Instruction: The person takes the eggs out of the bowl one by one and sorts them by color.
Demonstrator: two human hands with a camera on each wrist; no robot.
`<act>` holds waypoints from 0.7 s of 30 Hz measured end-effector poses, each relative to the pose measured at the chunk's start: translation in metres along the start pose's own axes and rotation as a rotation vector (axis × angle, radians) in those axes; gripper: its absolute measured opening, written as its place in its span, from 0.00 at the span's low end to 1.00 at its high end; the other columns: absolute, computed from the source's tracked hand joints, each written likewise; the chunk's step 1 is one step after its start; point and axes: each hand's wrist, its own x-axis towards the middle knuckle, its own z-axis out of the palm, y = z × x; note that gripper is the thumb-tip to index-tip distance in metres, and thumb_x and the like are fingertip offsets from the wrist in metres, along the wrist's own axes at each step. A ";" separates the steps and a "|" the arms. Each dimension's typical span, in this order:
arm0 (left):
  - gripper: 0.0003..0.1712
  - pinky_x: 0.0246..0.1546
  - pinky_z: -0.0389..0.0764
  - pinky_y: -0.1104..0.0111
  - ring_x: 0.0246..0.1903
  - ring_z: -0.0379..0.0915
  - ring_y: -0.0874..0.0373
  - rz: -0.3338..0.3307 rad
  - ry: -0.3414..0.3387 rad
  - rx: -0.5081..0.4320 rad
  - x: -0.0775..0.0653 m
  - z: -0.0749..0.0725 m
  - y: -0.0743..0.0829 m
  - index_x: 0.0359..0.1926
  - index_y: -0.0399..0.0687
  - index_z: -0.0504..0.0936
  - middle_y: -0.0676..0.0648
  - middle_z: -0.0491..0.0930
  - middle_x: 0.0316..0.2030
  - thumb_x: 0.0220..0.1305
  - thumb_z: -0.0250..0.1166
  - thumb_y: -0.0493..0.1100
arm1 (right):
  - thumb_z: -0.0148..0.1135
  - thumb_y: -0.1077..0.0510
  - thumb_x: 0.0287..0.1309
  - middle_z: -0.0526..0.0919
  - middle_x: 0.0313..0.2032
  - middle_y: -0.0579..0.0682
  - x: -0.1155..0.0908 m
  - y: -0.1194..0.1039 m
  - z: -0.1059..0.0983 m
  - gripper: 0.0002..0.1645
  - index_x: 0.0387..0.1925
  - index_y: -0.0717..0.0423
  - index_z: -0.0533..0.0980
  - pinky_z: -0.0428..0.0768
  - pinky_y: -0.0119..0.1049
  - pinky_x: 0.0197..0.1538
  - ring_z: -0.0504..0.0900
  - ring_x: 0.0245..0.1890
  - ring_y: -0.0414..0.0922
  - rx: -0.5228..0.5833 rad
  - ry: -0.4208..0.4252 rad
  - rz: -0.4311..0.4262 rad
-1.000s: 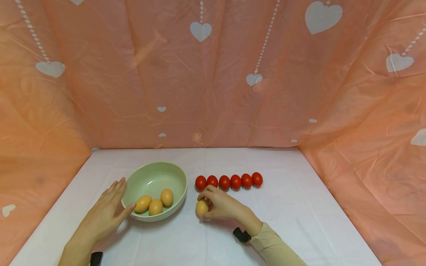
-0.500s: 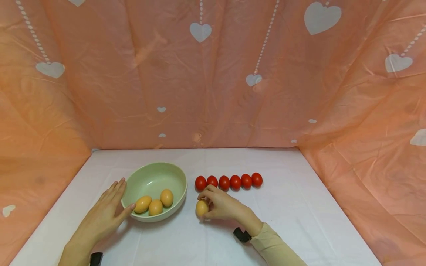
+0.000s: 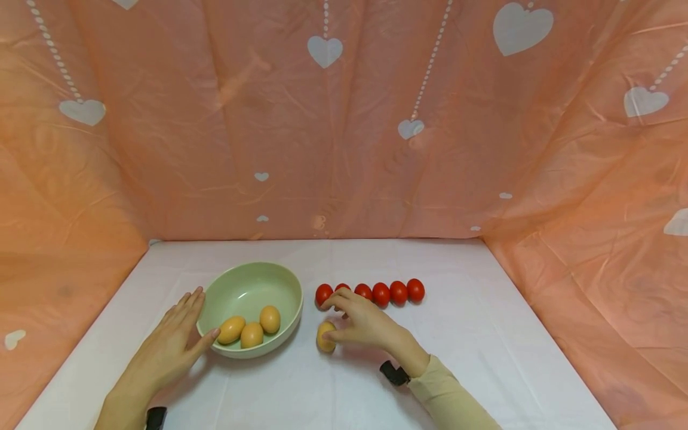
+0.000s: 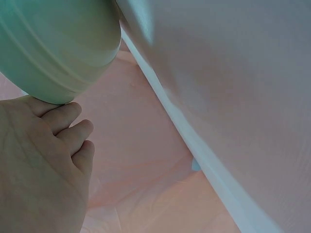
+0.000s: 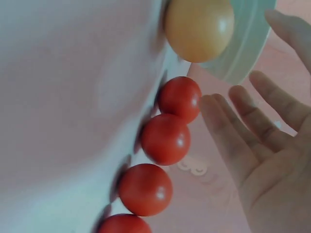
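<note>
A pale green bowl (image 3: 242, 283) stands on the left of the white table with 3 yellow-brown eggs (image 3: 251, 335) inside. My left hand (image 3: 166, 346) rests against its left side, fingers extended and thumb at the near rim. In the left wrist view those fingers touch the bowl's outer wall (image 4: 63, 53). Right of the bowl, another egg (image 3: 323, 337) stands on the table. My right hand (image 3: 368, 321) hovers just beside and above it, fingers spread and loosely bent. The right wrist view shows a gap between the fingers and that egg (image 5: 199, 29).
Behind the right hand runs a row of several red cherry tomatoes (image 3: 381, 294), partly covered by the fingers. An orange curtain (image 3: 344, 149) with white hearts hangs behind and along both sides of the white-covered table (image 3: 462, 334).
The right hand has let go of the egg and lifted slightly up and away, its fingers spreading. The egg stays on the table. The left hand and bowl have not moved.
</note>
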 end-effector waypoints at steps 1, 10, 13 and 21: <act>0.49 0.77 0.27 0.75 0.79 0.47 0.37 0.000 0.000 0.000 0.000 0.000 0.000 0.77 0.27 0.57 0.29 0.58 0.76 0.72 0.65 0.56 | 0.76 0.49 0.59 0.81 0.54 0.50 0.002 -0.001 -0.001 0.28 0.57 0.55 0.80 0.82 0.36 0.55 0.82 0.50 0.50 0.004 0.009 -0.016; 0.49 0.77 0.27 0.74 0.80 0.46 0.38 -0.002 -0.008 -0.002 -0.001 0.001 -0.001 0.78 0.28 0.56 0.29 0.57 0.77 0.73 0.65 0.56 | 0.74 0.53 0.63 0.79 0.57 0.49 0.029 -0.016 -0.009 0.26 0.60 0.55 0.79 0.83 0.34 0.54 0.82 0.50 0.50 -0.004 0.052 -0.113; 0.49 0.78 0.27 0.73 0.80 0.46 0.38 -0.005 -0.009 -0.002 -0.001 0.001 -0.001 0.78 0.28 0.56 0.30 0.57 0.78 0.73 0.65 0.56 | 0.74 0.55 0.63 0.79 0.57 0.50 0.042 -0.023 -0.009 0.26 0.60 0.57 0.79 0.84 0.34 0.56 0.82 0.52 0.49 -0.007 0.041 -0.160; 0.49 0.78 0.28 0.74 0.79 0.47 0.37 -0.009 -0.007 -0.004 0.000 -0.001 0.000 0.78 0.29 0.57 0.30 0.57 0.77 0.72 0.65 0.56 | 0.72 0.54 0.65 0.81 0.55 0.53 0.074 -0.038 -0.004 0.25 0.60 0.59 0.78 0.83 0.27 0.49 0.85 0.46 0.48 -0.029 -0.053 -0.253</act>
